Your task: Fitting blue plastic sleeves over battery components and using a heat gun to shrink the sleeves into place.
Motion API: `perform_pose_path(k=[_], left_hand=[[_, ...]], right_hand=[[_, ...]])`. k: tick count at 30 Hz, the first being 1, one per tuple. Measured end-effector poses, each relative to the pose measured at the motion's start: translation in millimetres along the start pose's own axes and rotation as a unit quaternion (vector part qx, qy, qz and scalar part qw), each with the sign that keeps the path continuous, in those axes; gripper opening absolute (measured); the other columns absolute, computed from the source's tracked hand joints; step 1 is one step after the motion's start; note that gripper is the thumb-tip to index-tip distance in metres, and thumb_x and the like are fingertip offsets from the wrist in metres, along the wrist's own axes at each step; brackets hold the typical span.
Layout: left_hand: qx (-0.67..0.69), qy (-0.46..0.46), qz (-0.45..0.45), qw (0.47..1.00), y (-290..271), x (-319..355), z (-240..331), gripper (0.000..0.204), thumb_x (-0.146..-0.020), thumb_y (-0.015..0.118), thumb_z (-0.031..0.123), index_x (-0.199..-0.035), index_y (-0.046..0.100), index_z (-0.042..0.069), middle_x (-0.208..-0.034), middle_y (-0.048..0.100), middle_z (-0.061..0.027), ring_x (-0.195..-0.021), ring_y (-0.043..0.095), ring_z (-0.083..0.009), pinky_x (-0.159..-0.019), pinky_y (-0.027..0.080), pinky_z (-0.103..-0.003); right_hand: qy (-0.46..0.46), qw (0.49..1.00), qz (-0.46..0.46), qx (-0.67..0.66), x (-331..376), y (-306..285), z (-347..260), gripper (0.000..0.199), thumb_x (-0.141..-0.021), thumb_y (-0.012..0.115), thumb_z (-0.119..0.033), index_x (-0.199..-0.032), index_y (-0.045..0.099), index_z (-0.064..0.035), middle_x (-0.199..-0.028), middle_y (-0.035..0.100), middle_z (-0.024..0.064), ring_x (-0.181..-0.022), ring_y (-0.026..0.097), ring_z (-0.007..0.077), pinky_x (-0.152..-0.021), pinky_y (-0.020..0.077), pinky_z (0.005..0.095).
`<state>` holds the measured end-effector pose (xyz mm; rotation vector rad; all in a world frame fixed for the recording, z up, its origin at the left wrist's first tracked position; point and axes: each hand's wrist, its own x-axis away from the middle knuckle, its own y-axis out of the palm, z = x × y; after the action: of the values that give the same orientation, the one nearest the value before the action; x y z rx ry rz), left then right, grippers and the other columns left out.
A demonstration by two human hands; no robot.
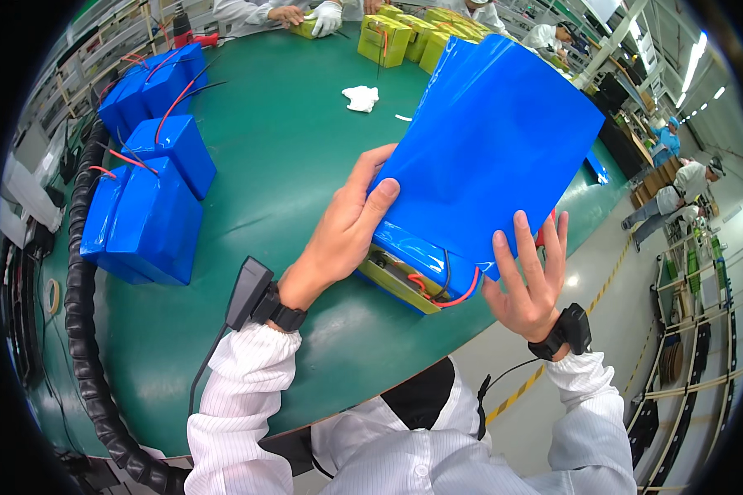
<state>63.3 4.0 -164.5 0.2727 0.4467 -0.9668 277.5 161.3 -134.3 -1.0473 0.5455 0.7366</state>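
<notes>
My left hand (pixel 351 223) grips the left edge of a flat blue plastic sleeve (pixel 504 140), thumb on top and the other fingers mostly hidden behind it. The sleeve is tilted, its far end raised, and several film edges show there. Just below its near edge is a battery pack (pixel 409 280) with blue film around it, a yellow-green end and red and black wires. How far the pack reaches under the sleeve is hidden. My right hand (pixel 528 280) has its fingers spread at the sleeve's lower right corner, touching or nearly touching it.
Blue-wrapped packs (pixel 153 219) with red wires stand at left beside a black corrugated hose (pixel 82 330). Yellow-green packs (pixel 385 40) are grouped at the far side, where a gloved hand (pixel 325 18) works. A white crumpled piece (pixel 361 98) lies on the green table (pixel 264 107).
</notes>
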Motion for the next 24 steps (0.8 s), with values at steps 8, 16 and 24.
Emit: perform_pose_path(k=[8, 16, 24], left_hand=[[-0.005, 0.021, 0.010, 1.000, 1.3, -0.9, -6.7, 0.049, -0.107, 0.044, 0.035, -0.143, 0.040, 0.001, -0.133, 0.057, -0.0173, -0.122, 0.054, -0.0240, -0.105, 0.040, -0.035], [-0.036, 0.027, -0.008, 0.999, -5.1, -2.6, -3.6, 0.050, -0.107, 0.046, 0.033, -0.144, 0.038, 0.001, -0.132, 0.056, -0.0163, -0.125, 0.052, -0.0233, -0.106, 0.038, -0.035], [0.115, -0.050, -0.056, 0.991, -8.0, 0.1, -3.3, 0.049, -0.107, 0.044, 0.034, -0.147, 0.037, 0.006, -0.144, 0.039, -0.0088, -0.130, 0.043, -0.0168, -0.111, 0.030, -0.030]], right_hand=[[0.004, 1.000, 0.014, -0.012, 19.4, 21.8, 4.0, 0.050, -0.065, 0.064, 0.001, -0.115, 0.071, 0.0000, -0.133, 0.061, 0.0201, -0.119, 0.054, 0.0513, -0.102, 0.0394, 0.0712], [0.027, 0.997, 0.048, -0.054, 25.4, 29.6, -4.2, 0.050, -0.062, 0.062, 0.010, -0.112, 0.069, 0.0084, -0.129, 0.061, 0.0255, -0.112, 0.059, 0.0515, -0.088, 0.0550, 0.0550], [0.027, 0.992, 0.047, -0.114, 32.6, 27.8, -10.8, 0.047, -0.062, 0.062, 0.015, -0.108, 0.068, 0.0132, -0.125, 0.061, 0.0288, -0.105, 0.062, 0.0547, -0.080, 0.0576, 0.0502]])
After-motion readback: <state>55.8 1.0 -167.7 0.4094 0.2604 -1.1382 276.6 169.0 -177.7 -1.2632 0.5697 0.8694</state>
